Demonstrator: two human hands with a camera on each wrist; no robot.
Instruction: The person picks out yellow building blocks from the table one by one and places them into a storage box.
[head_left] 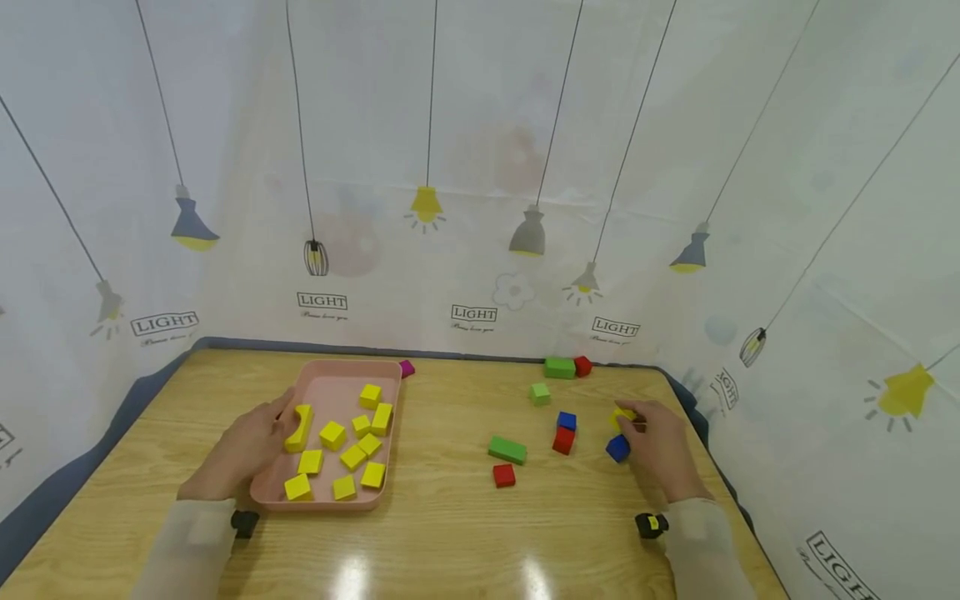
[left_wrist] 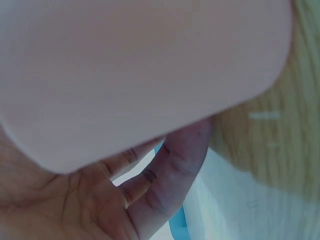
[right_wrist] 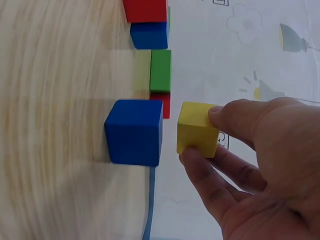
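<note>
At the left side of a pink tray (head_left: pixel 330 392), my left hand (head_left: pixel 249 440) grips its edge; the left wrist view shows fingers bent against the tray's wall (left_wrist: pixel 140 75). Several yellow blocks (head_left: pixel 332 434) lie in the tray, with a yellow notched block (head_left: pixel 300 428) close to my left fingers. Over on the right, my right hand (head_left: pixel 665 442) pinches a yellow cube (right_wrist: pixel 197 131) between thumb and fingertips. Just beside that cube, a blue cube (right_wrist: pixel 134 132) sits on the table.
Mid-table lie a green block (head_left: pixel 507 450), a red cube (head_left: pixel 504 476), and another red cube (head_left: pixel 564 441) by a blue one (head_left: pixel 567 421). Farther back are a light green cube (head_left: pixel 540 394), a green block (head_left: pixel 559 367) and a red block (head_left: pixel 582 366). A magenta block (head_left: pixel 407 368) sits behind the tray.
</note>
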